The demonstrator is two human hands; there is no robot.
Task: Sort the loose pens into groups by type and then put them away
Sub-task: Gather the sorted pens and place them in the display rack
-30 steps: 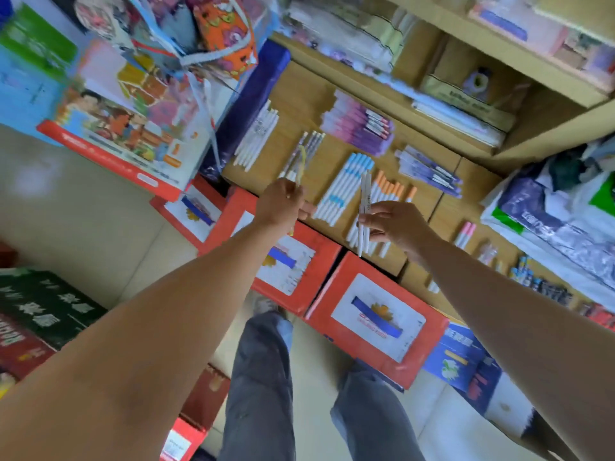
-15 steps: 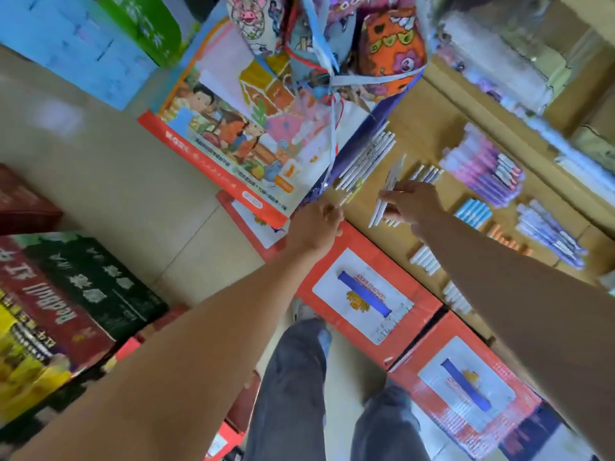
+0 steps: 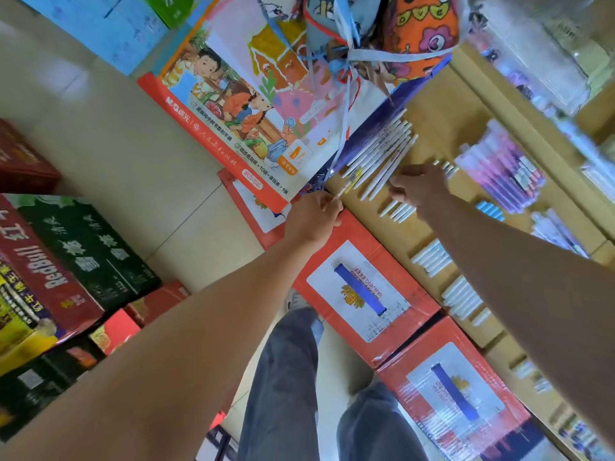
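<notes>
Sorted pens lie in groups on a wooden shelf [image 3: 442,128]. A row of long white pens [image 3: 382,154] lies at its left end against a dark blue box. My right hand [image 3: 421,191] rests just right of that row, fingers spread, tips touching the nearest white pens. My left hand [image 3: 312,217] hovers at the shelf's front corner and pinches a thin yellow pen [image 3: 346,188] that points toward the white row. Further right lie short white pens [image 3: 399,209], purple pens [image 3: 499,174], blue-capped pens [image 3: 489,209] and lilac pens [image 3: 555,231].
More white pen groups [image 3: 431,257] [image 3: 462,297] lie along the shelf's front edge. Red cartons [image 3: 359,287] stand below the shelf. A cartoon-printed pack [image 3: 253,104] and hanging cloth bags [image 3: 399,28] crowd the left end. Drink cartons [image 3: 50,261] stack on the floor at left.
Both hands moved left along the shelf. The white pens my right hand held now lie in the white row at the left end. My left hand still holds the yellow pen.
</notes>
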